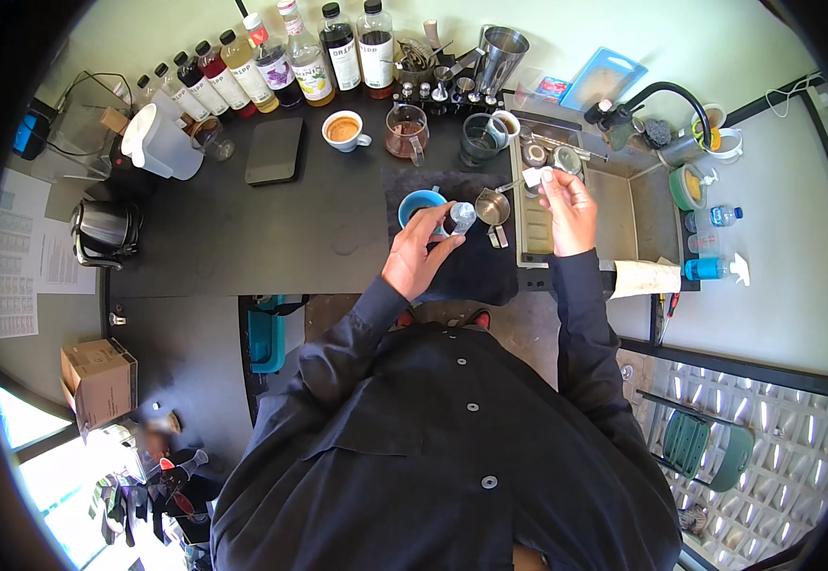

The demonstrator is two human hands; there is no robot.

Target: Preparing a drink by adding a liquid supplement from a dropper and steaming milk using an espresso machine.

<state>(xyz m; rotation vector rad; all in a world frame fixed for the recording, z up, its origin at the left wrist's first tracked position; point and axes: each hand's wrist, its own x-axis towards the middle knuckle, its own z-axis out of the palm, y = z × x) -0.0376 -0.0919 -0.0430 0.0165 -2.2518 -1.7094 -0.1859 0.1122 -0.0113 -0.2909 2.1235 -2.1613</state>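
Note:
Between the thumb and fingers of my left hand (414, 257) is a small clear bottle (462, 216) with something dark inside. It is held over a dark cloth mat (456, 282), beside a blue cup (417, 203) that my fingers partly cover. My right hand (572, 214) is raised near the sink's left side and pinches a small white piece (533, 176), whose kind I cannot make out. A small metal pitcher (492, 207) stands on the mat between my hands, with a small metal object (498, 236) just below it.
Behind the mat stand a white coffee cup (343, 131), a glass jug (406, 135) and an empty glass (476, 146). A black scale (275, 151) lies left. Several bottles (307, 61) line the wall. The sink (613, 207) has a black faucet (670, 89).

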